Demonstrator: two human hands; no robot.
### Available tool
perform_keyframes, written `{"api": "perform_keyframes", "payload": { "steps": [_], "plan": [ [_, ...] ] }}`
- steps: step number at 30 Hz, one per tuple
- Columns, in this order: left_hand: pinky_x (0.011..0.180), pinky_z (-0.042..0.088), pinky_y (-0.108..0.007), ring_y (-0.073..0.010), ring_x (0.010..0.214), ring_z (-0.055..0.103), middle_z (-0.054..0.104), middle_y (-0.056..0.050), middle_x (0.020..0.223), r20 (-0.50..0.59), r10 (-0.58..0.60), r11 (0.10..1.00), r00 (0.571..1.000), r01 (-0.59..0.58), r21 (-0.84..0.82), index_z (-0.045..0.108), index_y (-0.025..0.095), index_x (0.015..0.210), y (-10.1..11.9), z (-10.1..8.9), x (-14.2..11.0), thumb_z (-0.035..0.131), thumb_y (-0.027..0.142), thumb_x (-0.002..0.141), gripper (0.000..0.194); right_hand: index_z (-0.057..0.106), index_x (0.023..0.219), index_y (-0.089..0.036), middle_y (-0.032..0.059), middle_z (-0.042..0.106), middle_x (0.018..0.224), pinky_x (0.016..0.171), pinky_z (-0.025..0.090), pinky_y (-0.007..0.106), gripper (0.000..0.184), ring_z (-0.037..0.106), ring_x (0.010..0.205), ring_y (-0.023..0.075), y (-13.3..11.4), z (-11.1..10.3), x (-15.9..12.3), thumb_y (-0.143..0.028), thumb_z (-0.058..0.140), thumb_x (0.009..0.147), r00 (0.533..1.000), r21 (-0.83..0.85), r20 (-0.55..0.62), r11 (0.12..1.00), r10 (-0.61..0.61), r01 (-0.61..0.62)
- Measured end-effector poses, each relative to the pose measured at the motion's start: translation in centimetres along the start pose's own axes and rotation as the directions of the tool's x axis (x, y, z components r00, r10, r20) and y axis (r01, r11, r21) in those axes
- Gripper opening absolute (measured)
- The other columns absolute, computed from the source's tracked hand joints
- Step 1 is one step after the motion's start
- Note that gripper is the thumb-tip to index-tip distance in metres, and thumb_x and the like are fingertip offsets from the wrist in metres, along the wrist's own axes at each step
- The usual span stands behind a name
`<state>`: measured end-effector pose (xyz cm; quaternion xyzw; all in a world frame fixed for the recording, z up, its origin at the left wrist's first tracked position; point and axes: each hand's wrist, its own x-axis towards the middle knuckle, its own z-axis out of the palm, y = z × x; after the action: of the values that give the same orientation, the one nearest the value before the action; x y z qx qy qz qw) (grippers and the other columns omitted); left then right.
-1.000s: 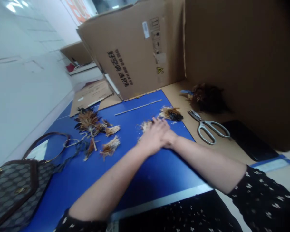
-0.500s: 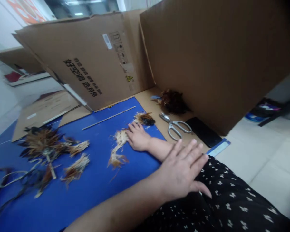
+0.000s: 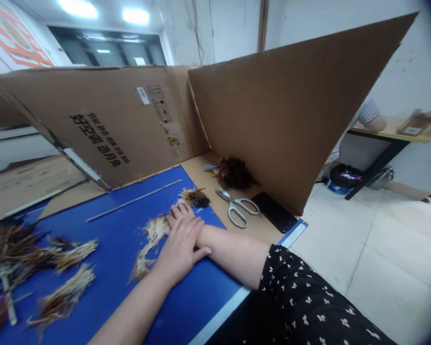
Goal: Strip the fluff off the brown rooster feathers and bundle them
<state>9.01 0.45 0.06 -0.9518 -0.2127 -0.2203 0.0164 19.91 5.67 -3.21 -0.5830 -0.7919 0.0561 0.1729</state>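
My right hand lies flat on the blue tabletop, fingers stretched out. It is beside a pale feather bundle, and I cannot tell whether it touches it. Just beyond its fingers is a small feather bundle with a dark end. Across my right wrist and the back of that hand rests my left hand, fingers extended and holding nothing. At the left, brown feathers are gathered around a stick, with loose feather bundles near them.
Scissors, a black phone and a dark feather clump lie on cardboard to the right. A thin stick lies farther back. Tall cardboard panels wall the back and right. Another person's arm shows at a far table.
My left hand has come down from above my lap onto my right wrist. My right hand stays by the pale feathers. The view has tilted up and turned right.
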Motion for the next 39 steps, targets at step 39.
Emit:
{"api": "perform_keyframes", "payload": {
  "steps": [39],
  "plan": [
    [0.12,0.047,-0.065,-0.0316,0.137,0.063,0.071,-0.014,0.139,-0.273,0.117,0.993,0.955,-0.116,0.02,0.066,0.024,0.142,-1.5,-0.6,-4.4,0.055,0.011,0.099,0.046,0.052,0.157,-0.018,0.0227,0.032,0.173,0.131,0.02,0.061,0.058,0.02,0.165,0.0398,1.4,-0.9,-0.1,-0.044,0.053,0.106,0.991,0.021,0.051,0.992,-0.128,0.127]
  ]
}}
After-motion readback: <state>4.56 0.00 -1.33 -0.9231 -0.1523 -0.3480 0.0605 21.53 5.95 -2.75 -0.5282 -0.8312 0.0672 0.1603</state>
